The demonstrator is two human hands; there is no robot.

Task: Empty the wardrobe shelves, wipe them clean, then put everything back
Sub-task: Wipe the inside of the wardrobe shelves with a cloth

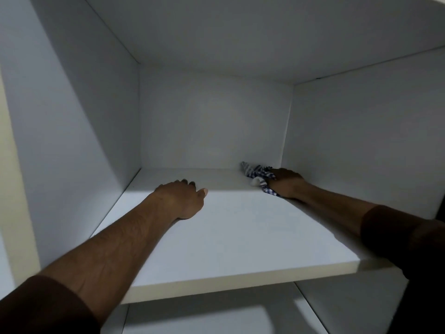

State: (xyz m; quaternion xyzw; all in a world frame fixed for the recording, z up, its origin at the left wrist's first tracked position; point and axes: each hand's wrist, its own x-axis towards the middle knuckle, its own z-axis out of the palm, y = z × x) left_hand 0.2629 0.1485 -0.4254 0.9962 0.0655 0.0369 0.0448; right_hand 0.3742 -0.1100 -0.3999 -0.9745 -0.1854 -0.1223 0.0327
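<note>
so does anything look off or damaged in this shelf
Nothing stands out. The white shelf looks flat and intact, with no stains or spills visible. The right hand presses a blue-and-white checked cloth near the back right corner, and the left hand rests on the board.

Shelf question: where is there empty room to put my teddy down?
The shelf is bare in front, between the two forearms, right up to its front edge. The back-left corner past the left hand is bare too. The only crowded bit is back right, where the right hand presses a blue-and-white cloth.
</note>
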